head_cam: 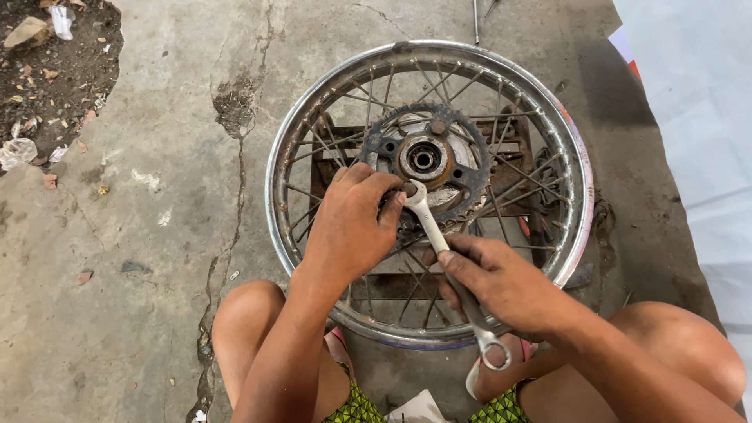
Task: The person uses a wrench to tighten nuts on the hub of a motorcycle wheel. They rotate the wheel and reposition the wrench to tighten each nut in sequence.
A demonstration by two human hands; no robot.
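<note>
A spoked motorcycle wheel with a chrome rim lies flat on a rusty metal stand, its dark toothed sprocket and hub facing up. My right hand grips the shaft of a silver combination wrench, whose open end sits on a nut at the sprocket's near edge. My left hand rests on the sprocket beside the wrench head, fingers curled against it. The wrench's ring end sticks out below my right hand.
Cracked concrete floor lies to the left, with dirt and litter at the top left corner. A white sheet covers the right side. My bare knees flank the wheel's near edge. A thin metal rod lies beyond the rim.
</note>
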